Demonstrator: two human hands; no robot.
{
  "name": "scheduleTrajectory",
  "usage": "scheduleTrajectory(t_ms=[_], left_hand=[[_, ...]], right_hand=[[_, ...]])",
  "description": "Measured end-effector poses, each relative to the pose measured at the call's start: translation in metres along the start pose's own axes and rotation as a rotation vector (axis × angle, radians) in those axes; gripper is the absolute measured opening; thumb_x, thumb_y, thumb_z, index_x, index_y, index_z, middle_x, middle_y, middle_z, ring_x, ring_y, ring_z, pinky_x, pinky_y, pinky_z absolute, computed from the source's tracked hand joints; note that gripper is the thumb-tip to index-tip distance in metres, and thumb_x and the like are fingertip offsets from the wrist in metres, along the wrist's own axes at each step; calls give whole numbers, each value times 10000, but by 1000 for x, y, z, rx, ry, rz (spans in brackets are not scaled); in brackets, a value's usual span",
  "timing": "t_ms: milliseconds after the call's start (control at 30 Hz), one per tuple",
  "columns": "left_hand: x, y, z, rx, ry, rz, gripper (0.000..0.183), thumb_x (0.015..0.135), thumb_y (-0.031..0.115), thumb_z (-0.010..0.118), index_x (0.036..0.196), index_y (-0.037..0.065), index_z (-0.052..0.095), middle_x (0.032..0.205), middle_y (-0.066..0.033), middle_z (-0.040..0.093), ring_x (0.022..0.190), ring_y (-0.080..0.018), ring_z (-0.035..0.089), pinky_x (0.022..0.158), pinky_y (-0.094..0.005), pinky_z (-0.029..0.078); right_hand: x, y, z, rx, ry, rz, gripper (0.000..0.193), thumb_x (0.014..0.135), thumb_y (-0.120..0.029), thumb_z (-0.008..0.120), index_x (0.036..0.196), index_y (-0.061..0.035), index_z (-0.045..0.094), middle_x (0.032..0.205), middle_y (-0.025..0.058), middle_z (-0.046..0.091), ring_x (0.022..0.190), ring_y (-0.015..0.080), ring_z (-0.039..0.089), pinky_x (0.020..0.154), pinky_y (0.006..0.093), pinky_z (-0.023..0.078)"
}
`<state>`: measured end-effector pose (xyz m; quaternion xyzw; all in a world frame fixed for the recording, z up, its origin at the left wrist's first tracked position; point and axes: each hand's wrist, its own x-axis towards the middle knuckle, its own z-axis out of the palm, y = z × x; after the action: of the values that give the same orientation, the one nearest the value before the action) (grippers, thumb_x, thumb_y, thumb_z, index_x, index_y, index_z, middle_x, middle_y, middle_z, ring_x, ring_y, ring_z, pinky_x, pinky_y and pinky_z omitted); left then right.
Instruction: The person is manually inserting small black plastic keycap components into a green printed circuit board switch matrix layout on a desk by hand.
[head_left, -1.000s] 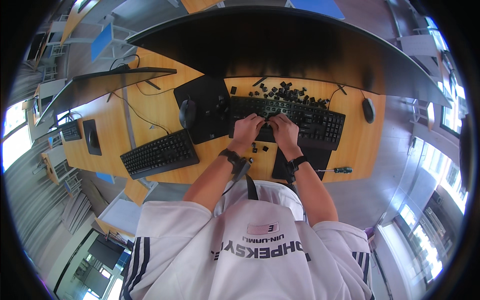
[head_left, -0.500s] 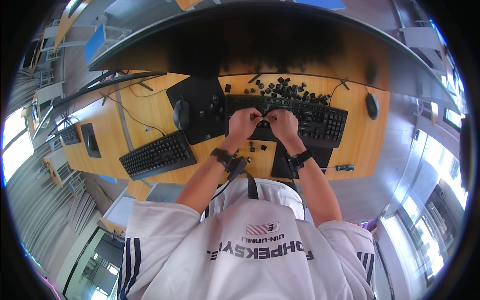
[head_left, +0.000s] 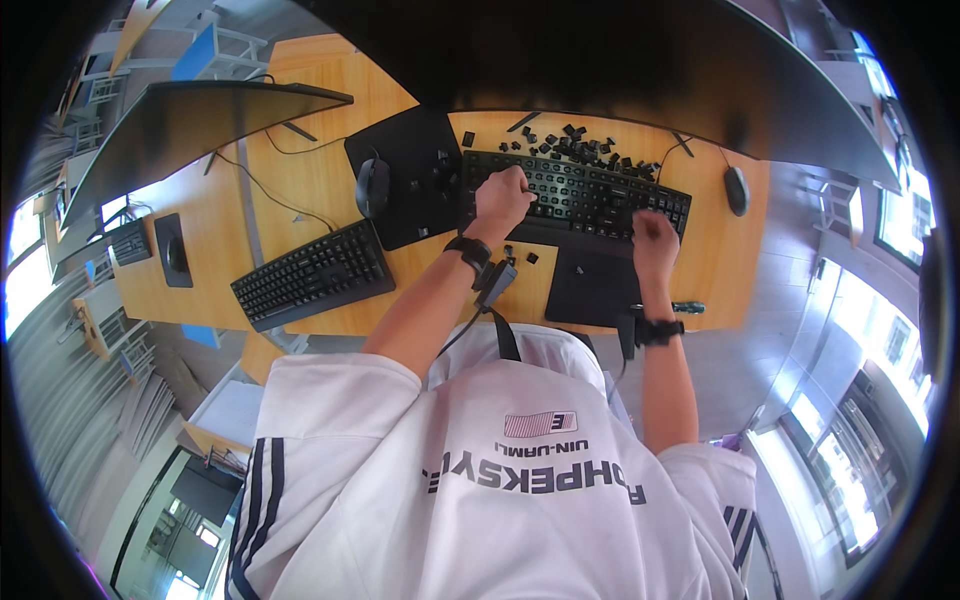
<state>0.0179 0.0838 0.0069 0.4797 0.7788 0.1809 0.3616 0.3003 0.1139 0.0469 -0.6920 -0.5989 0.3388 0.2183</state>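
Observation:
A black keyboard point(head_left: 575, 192) lies across the desk, with many of its keycaps off in the left and middle part. Over its left part is my left hand point(head_left: 503, 200), closed, fingertips pinched together near the keys; whatever they hold is hidden. My right hand point(head_left: 655, 242) is curled closed at the front right of the same keyboard, over the number pad side. I cannot make out anything between its fingers. Loose black keycaps point(head_left: 590, 150) are heaped behind the keyboard, and a few more keycaps point(head_left: 532, 257) lie in front of it.
A large monitor point(head_left: 600, 60) overhangs the back. On the left are a mouse point(head_left: 373, 188) on a black mat point(head_left: 405, 215) and a second keyboard point(head_left: 315, 275). Another mouse point(head_left: 736, 190) sits at right. A screwdriver point(head_left: 688, 308) lies near the front edge by a dark pad point(head_left: 590, 290).
My hands were together over the keyboard's middle. My right hand has moved right to its right end, while my left has stayed over the left part. The whole view has shifted slightly.

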Motion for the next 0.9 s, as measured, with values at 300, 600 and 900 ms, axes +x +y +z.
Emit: scheduleTrajectory(t_ms=[300,600,900], left_hand=[[-99,-71,-27,-334,126,-99,106,863,154,668,930,72,665,802,-95,701,739,-256,684,658,-354,533],[-182,-162,5,-282,-77,-118,165,865,133,693,990,32,655,821,-69,689,701,-159,664,639,-298,532],[-195,-157,12,-141,-63,-96,228,837,129,695,1036,38,631,921,-138,706,864,-299,689,763,-369,539]], right_hand=[[-106,-3,32,-222,-278,-93,214,819,-92,698,1031,-81,674,960,59,666,748,233,657,689,342,527],[-156,-2,116,-106,-553,-157,240,833,-164,679,1064,-100,671,899,70,712,858,279,682,717,377,531],[-173,-19,138,-69,-367,-142,357,813,-190,738,1149,-130,633,880,33,670,740,214,672,674,332,525]])
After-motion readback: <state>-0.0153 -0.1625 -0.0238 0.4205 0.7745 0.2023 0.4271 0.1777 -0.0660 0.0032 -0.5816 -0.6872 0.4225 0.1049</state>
